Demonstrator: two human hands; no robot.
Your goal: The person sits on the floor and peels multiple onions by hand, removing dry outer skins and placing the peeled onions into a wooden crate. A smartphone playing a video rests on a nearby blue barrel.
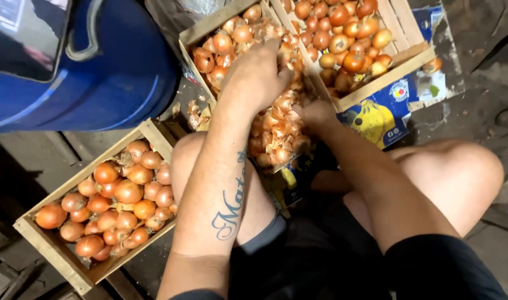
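Reaching into the middle shallow wooden crate (194,34), both hands work among small orange-brown onions mixed with loose papery skins (276,130). The left hand (256,75) lies palm-down over the pile, its fingers (281,78) curled downward into the onions; whether they enclose one bulb or only press on the heap cannot be told. The right hand (318,111) sits at the crate's right edge, its fingers buried in skins and hidden from view, so their spread cannot be told either.

A second wooden crate of cleaner orange onions (395,69) stands touching the middle crate on the right, resting on a blue printed cardboard sheet (376,119). A third wooden crate of larger orange onions (48,244) lies on the floor at the lower left, apart from the hands, beside the person's bare knee (184,153). A large blue plastic drum (126,66) stands at the upper left.

Risk assessment: the middle crate appears tilted toward the person's lap, so pressure from the left hand is likely to push onions and skins over the lower edge. Loose skins conceal the bulbs, which could cause a poor grasp and a dropped onion. The crowded crates leave little room, so a wide arm sweep may knock bulbs from the right-hand crate.
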